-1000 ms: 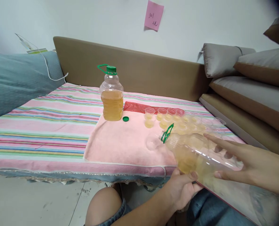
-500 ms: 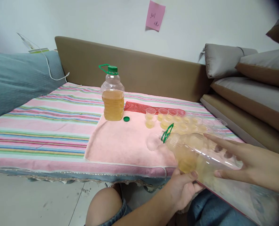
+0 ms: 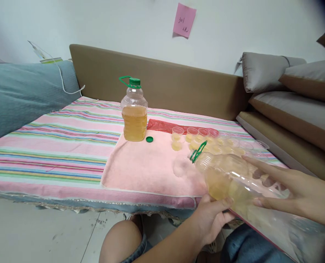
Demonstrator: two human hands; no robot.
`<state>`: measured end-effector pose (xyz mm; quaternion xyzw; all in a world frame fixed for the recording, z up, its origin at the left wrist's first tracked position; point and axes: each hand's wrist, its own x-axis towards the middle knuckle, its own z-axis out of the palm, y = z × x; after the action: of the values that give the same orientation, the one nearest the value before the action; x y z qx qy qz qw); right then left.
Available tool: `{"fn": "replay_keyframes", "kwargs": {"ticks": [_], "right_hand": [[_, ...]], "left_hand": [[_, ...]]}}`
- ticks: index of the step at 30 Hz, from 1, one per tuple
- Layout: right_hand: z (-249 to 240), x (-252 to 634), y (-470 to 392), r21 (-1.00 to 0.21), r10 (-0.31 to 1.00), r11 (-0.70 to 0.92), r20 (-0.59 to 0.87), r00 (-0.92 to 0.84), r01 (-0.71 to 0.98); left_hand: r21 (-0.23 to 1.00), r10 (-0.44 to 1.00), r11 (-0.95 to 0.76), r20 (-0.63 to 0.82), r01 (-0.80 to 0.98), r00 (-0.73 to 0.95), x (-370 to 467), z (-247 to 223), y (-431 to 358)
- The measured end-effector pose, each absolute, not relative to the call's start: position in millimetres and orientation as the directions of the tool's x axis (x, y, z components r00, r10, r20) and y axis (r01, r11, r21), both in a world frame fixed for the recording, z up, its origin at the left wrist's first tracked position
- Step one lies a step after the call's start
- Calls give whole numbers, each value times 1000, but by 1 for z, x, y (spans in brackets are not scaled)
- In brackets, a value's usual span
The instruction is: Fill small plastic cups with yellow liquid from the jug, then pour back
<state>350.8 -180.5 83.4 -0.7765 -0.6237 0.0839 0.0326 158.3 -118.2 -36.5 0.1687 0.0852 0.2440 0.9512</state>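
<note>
A large clear plastic bottle [image 3: 220, 175] with some yellow liquid lies tilted, its uncapped mouth and green ring handle [image 3: 200, 150] pointing left. My left hand [image 3: 215, 219] supports it from below, thumb against its side. Over its upper side, my right hand [image 3: 291, 190] is wrapped with fingers spread around the body. Just left of the mouth and below it stands a clear plastic cup [image 3: 179, 168]; no stream of liquid is visible. Behind the bottle are several clear cups holding yellow liquid, such as the cup at the left end [image 3: 176, 145], partly hidden by it.
A second bottle [image 3: 135, 120], upright and green-capped, stands on the pink towel [image 3: 140, 168] beside a loose green cap [image 3: 149, 139]. A red plastic bag [image 3: 162, 125] lies behind the cups. Grey-brown cushions [image 3: 296, 113] are piled at right. The striped bed sheet [image 3: 55, 146] ends at a front edge.
The view has shifted slightly, so the scene appears a little further right. The tilted bottle's mouth has risen slightly; both hands keep their hold.
</note>
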Motion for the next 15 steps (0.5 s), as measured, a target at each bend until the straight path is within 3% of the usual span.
{"fn": "replay_keyframes", "kwargs": {"ticks": [5,9,12,15], "right_hand": [[84,352,-181,-163,976,-213,-71,204,963],[86,354,-180,-148,973,-228,-73,219,962],[86,354,-180,-135,969,-241,-87,230,961],[85,353,-180,-133,969,-235,-104,222,963]], "left_hand": [[470,602,748,-182,-469,778,149,-29,-111],[680,784,612,-455,-405,421,144,-36,-92],[944,956,291,-284,-156,67,137,-43,-74],[981,999,-37,32,192,29,130,-46,-58]]}}
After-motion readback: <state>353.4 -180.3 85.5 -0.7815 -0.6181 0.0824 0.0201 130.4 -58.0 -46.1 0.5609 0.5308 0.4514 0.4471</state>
